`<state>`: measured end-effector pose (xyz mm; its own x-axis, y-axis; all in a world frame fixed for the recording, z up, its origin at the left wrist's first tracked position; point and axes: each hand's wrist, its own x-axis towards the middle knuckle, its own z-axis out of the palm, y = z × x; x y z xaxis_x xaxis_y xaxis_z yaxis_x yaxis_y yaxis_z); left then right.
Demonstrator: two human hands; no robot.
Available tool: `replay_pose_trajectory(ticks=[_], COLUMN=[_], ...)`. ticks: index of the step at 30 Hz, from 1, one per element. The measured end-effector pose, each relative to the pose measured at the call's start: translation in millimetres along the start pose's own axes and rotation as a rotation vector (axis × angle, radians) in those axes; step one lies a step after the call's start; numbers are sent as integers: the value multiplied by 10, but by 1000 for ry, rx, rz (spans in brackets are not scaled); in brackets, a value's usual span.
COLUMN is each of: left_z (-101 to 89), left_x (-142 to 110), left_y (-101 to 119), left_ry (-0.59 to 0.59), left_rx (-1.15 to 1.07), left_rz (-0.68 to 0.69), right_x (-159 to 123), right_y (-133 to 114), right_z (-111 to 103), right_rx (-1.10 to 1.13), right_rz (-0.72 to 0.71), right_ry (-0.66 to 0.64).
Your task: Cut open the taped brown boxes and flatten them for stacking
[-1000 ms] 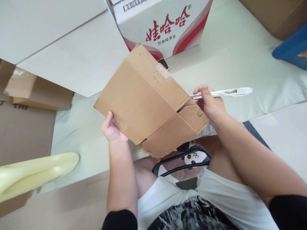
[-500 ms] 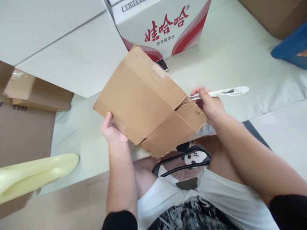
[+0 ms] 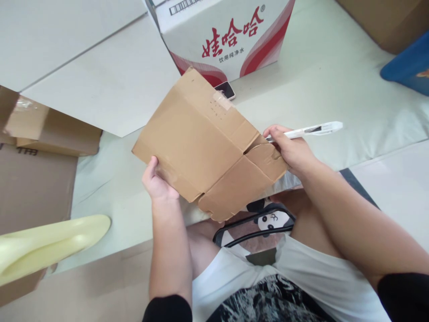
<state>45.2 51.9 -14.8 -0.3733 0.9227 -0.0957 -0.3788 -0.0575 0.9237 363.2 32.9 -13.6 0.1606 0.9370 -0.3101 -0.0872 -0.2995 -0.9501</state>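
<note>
A brown cardboard box (image 3: 191, 138) with creased flaps is tilted above my lap. My left hand (image 3: 157, 181) grips its lower left edge, thumb on top and the other fingers hidden underneath. At the box's right end, my right hand (image 3: 290, 147) is closed around a slim white utility knife (image 3: 315, 129). The knife's handle sticks out to the right, while its front end meets the edge by the flap (image 3: 266, 158). How far the blade reaches into the cardboard is hidden.
Behind the box stands a white and red carton (image 3: 231, 40), with a small dark-screened device (image 3: 228, 91) at its foot. A pale yellow curved object (image 3: 67, 237) juts in at left. Brown cartons (image 3: 60, 129) lie left; a blue object (image 3: 409, 67) is at right.
My right hand and the utility knife have shifted slightly left and down along the box's edge. My left hand keeps its hold, and the box has barely moved.
</note>
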Motion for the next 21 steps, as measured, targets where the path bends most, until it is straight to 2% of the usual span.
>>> replay_pose_trajectory(ticks=[7,16,21], left_z=[17,25,28], left_x=[-9,6,2], left_y=[12,-1,9], left_ry=[4,37,6], left_rx=[-26,2,12], left_rz=[-14,22,25], right_x=[2,29,33], right_y=[-29,20,22], right_z=[-2,6,4], right_rx=[-36,-159,-183], right_rz=[-35,-107,-107], right_ry=[-30,13,17])
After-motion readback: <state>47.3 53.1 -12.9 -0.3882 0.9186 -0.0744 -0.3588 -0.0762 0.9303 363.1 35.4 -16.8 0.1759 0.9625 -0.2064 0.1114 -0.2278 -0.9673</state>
